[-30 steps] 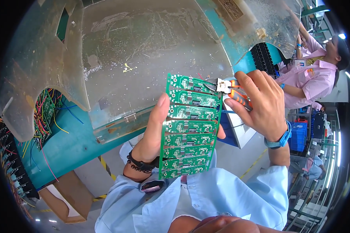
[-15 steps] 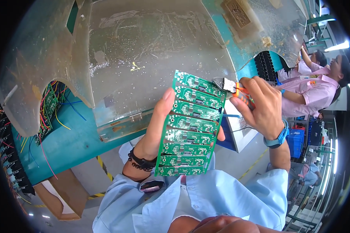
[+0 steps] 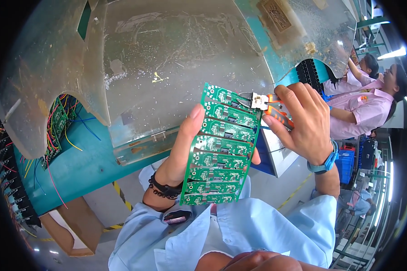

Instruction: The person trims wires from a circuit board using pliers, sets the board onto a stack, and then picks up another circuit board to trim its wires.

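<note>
A green circuit board panel [image 3: 221,160], made of several narrow boards joined side by side, is held up by my left hand [image 3: 185,135]. The left thumb lies along its left edge, and fingertips show past its right edge. My right hand [image 3: 305,119] is closed around the orange-and-grey handles of a pair of cutting pliers [image 3: 259,102]. The jaws of the pliers lie over the right half of the top boards; whether they touch a part there cannot be made out.
Behind the panel is a bench with a worn translucent sheet [image 3: 181,58], strewn with white bits and a yellow scrap [image 3: 158,77]. Wired boards [image 3: 59,122] lie at left. A cardboard box [image 3: 74,228] stands below. Two people in pink [image 3: 366,101] work at right, near blue crates [image 3: 345,166].
The pliers have moved left and slightly down over the panel, and their jaws point more to the left. My left hand and the panel have hardly moved.
</note>
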`<state>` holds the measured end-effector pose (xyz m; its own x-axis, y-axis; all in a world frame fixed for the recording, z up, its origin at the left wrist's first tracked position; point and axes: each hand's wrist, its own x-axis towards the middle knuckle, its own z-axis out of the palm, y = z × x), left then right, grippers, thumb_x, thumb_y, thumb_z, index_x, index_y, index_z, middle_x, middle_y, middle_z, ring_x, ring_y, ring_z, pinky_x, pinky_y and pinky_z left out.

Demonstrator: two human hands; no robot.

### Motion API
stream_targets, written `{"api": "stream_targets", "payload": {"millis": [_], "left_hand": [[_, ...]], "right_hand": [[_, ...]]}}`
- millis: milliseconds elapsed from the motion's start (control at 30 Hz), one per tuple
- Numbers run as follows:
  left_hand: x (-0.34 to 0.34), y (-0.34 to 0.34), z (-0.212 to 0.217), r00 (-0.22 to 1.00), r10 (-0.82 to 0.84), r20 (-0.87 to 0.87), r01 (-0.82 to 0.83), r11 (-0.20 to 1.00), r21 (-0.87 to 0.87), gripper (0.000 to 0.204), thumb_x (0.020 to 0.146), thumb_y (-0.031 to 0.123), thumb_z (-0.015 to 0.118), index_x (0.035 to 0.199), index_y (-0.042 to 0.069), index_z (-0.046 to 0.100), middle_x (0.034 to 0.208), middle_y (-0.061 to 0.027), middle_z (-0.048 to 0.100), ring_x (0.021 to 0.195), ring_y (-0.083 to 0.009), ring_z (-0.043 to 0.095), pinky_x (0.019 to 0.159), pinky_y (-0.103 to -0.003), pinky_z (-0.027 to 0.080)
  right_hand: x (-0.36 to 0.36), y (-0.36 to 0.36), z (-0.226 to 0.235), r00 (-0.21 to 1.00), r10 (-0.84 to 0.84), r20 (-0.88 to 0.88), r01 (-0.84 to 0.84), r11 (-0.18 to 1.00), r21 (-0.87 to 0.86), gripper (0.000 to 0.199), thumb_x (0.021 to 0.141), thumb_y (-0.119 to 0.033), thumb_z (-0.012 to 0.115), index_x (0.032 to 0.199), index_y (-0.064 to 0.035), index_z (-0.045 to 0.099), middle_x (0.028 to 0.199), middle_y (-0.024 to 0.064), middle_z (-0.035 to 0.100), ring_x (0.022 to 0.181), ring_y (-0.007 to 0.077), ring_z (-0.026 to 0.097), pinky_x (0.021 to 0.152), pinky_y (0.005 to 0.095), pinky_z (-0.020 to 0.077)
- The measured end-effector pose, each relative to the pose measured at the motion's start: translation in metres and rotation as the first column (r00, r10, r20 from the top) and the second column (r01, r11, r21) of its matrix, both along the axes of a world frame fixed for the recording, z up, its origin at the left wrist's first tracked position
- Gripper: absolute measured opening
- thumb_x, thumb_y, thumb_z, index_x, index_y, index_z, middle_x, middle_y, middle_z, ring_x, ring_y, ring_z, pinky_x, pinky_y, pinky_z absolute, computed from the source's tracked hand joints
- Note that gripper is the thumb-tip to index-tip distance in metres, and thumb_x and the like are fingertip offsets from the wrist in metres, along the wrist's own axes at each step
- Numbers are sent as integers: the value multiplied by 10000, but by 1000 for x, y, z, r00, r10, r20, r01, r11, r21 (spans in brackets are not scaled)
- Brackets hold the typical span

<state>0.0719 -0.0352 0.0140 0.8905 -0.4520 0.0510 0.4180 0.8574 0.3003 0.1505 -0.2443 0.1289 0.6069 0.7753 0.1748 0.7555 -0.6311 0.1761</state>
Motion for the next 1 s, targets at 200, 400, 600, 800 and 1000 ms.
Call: {"api": "stream_targets", "payload": {"millis": [200, 400, 600, 800, 1000], "left_hand": [[-3, 0, 2, 1000, 10, 8, -11, 998, 55, 788, 1073, 630, 257, 1519, 8, 447, 1115, -252, 726, 949, -285, 753, 829, -362, 609], [-3, 0, -1, 999, 18, 51, -21, 998, 60, 782, 1072, 627, 263, 1519, 14, 452, 1113, -247, 728, 951, -280, 751, 831, -357, 606], [-4, 2, 2, 1000, 20, 24, -22, 996, 83, 778, 1073, 623, 263, 1509, 11, 467, 1087, -242, 736, 935, -272, 755, 824, -359, 611], [-2, 1, 4, 1000, 17, -19, -16, 997, 75, 788, 1076, 627, 239, 1496, 4, 477, 1060, -256, 737, 911, -273, 758, 800, -361, 618], [2, 2, 1, 1000, -9, -23, 10, 999, 45, 805, 1076, 630, 222, 1455, -24, 499, 1040, -292, 733, 890, -309, 759, 792, -370, 625]], "right_hand": [[-3, 2, 0, 1000, -8, -11, 7, 999, -39, 445, 873, -368, 778, 1140, -37, 646, 908, 94, 581, 771, 286, 568, 685, 417, 473], [-5, 3, -3, 1000, -15, -13, 15, 999, -31, 432, 874, -362, 783, 1126, -39, 645, 883, 81, 577, 744, 272, 565, 645, 405, 471], [-7, 7, -3, 999, -32, -28, 30, 997, -70, 398, 881, -338, 786, 1101, -38, 642, 861, 72, 587, 733, 268, 589, 619, 401, 480], [-5, 2, -11, 994, -38, -106, 34, 999, -40, 357, 899, -306, 782, 1080, -33, 640, 833, 86, 591, 719, 289, 619, 624, 404, 494], [-3, -6, -13, 994, -42, -104, 52, 994, 95, 362, 886, -296, 789, 1072, -21, 644, 862, 106, 604, 734, 304, 618, 638, 401, 497]]}}
